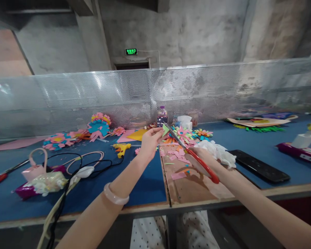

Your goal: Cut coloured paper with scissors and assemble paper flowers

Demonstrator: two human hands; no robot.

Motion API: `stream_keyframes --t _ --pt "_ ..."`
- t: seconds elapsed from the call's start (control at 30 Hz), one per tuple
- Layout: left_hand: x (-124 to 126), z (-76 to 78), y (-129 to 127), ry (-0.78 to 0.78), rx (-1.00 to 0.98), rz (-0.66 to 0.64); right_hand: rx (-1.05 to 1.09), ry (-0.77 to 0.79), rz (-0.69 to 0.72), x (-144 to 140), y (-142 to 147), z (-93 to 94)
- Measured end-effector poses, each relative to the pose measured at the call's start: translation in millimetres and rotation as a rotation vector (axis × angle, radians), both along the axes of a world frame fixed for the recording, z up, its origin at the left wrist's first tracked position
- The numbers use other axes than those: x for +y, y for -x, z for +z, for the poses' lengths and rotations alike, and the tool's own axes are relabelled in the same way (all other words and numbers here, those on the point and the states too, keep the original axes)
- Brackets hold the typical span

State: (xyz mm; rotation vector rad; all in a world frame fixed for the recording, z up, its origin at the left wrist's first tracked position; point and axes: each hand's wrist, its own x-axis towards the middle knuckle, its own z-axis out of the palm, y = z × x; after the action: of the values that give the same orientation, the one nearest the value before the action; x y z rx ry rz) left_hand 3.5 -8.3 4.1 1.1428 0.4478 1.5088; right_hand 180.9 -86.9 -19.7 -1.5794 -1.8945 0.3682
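Across the blue worktable [145,185] I see the worker's left hand [150,140] and right hand [205,157] both closed: the right grips red-handled scissors [195,158] at one o'clock, a yellow glue gun [122,149] lies at eleven, and the left pinches a green paper piece [165,129] at twelve, by the blade tips.

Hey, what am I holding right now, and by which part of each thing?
Your left hand pinches a small piece of green paper by one edge; your right hand grips the scissors by their red handles.

One head-worn camera looks forward and down across the nearby table [145,186].
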Motion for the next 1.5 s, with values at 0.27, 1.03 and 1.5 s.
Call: stream_keyframes --t 0.27,1.03,1.5 --pt "-5 2.7 -2 0.037 0.002 0.008 0.007 -0.022 0.017 1 -1 -2.8" --pt "-9 3.3 -2 0.065 0.015 -0.028 -0.029 -0.049 -0.007 0 -1 -7.4" --pt "-12 -0.5 -13 0.108 0.004 -0.078 -0.121 -0.057 -0.087 -7 -7 -15.3"
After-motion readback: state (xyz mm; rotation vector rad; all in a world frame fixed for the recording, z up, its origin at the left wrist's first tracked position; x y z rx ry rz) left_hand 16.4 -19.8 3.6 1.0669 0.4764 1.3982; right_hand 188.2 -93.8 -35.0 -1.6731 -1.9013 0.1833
